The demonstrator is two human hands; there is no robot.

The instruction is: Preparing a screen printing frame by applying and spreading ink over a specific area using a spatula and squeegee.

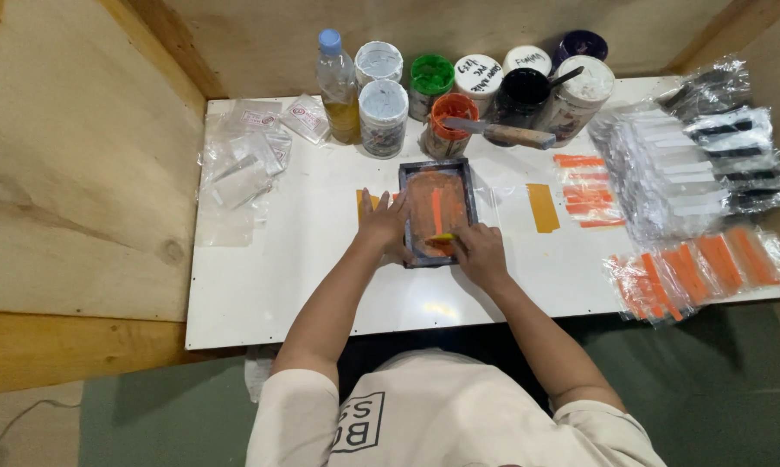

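Orange ink fills the framed screen (437, 210); left hand (384, 223) flat on it, right hand (479, 253) grips a squeegee (442, 237).

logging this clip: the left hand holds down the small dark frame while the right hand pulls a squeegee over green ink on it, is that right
Not quite. In the head view the ink on the small dark frame is orange, not green. The rest stands: the left hand presses at the frame's left edge and the right hand pulls a squeegee over it.

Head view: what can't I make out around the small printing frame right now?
- Right hand: covers the yellow tool, so its grip is hidden.
- Printing frame: orange ink hides the mesh pattern and whatever lies under it.
- Left hand: covers the frame's left edge.
- Orange jar: fill level too small to tell.
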